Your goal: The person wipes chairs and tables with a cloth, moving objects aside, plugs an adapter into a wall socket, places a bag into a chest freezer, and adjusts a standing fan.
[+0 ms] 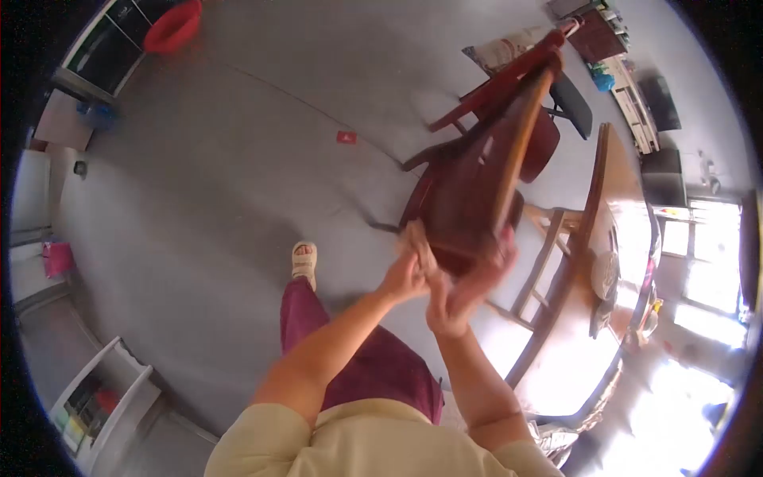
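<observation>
A dark reddish-brown wooden chair [469, 191] stretches away in front of me, tilted, with legs sticking out to the left. Motion blurs its near end, so its exact shape is hard to make out. My left hand [409, 266] is closed on the near left corner. On the right side of the same end, my right hand [475, 278] wraps around the edge, thumb and fingers smeared. The two hands are close together, and part of their fingers is hidden by blur.
More red chairs [540, 147] stand beyond. To the right is a wooden table [568, 374] with a pale glossy top. A red card [346, 137] lies on the grey floor [199, 175]. A red basin [172, 28] is at far left, and a white rack [99, 397] at lower left.
</observation>
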Demonstrator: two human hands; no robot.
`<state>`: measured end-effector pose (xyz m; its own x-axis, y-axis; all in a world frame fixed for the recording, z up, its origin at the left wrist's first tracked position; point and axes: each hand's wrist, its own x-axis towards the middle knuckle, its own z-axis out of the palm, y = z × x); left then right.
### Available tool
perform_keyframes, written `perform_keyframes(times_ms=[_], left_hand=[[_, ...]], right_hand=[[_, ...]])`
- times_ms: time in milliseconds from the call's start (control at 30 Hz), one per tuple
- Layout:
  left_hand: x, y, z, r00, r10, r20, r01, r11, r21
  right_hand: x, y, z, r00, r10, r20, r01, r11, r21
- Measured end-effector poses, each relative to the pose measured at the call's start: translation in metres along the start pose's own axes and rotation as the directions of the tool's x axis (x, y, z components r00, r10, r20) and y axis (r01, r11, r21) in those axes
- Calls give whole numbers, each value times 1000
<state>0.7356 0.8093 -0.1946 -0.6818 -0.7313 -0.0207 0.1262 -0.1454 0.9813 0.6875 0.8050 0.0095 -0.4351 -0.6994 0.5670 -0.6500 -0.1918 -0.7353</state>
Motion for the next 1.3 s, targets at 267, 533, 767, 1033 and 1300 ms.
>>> perform_keyframes(times_ms=[267,533,767,1033,1300], left_hand=[[-26,-19,-29,900,-328,288,345,939,-8],[-18,29,-135,625,-756,192,647,365,-670],[-20,69,-177,633,-725,271,612,254,-749],[11,154,-235,782,-618,74,617,753,-231],[9,202,-260,893,-449,-43,451,892,38]], right_hand=[[-115,82,17,415,908,-58,-901,402,-164],[-141,58,124,370,911,181,-860,410,-304],[-86,77,159,191,957,220,-918,254,-306],[-30,79,157,157,983,100,-987,152,48],[5,7,134,137,847,514,-952,-30,303]])
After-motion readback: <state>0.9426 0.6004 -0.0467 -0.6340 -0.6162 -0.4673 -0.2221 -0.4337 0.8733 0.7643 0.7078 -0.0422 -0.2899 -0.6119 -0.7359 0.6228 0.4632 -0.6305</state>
